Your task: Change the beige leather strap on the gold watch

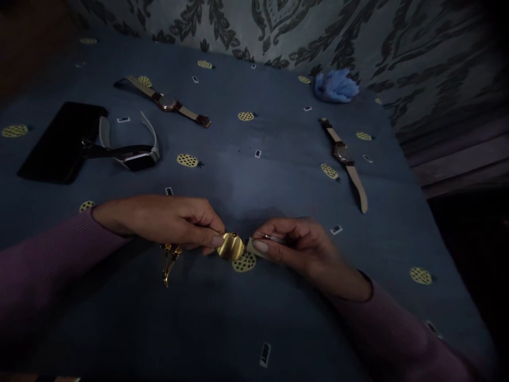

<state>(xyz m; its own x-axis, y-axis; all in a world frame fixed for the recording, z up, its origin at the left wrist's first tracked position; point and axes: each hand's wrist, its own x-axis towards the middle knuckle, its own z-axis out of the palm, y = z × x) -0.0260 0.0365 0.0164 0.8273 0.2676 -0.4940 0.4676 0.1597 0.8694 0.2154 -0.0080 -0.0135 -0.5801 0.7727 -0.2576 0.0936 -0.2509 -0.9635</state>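
My left hand pinches a gold wristwatch by its edge, between thumb and fingers. Its smooth round metal side faces up, and a gold bracelet part dangles below the hand. Close by on the right, my right hand is closed. Its thumb presses a flat pale strip against the fingers, near the watch's edge; whether they touch, I cannot tell. A slim silver pin-like tool also lies in those fingers, its far end hidden.
At the left, a black phone lies beside a smartwatch with a pale band. Two leather-strap watches lie farther off, one watch at back left, another watch at right. A crumpled blue cloth sits near the patterned wall.
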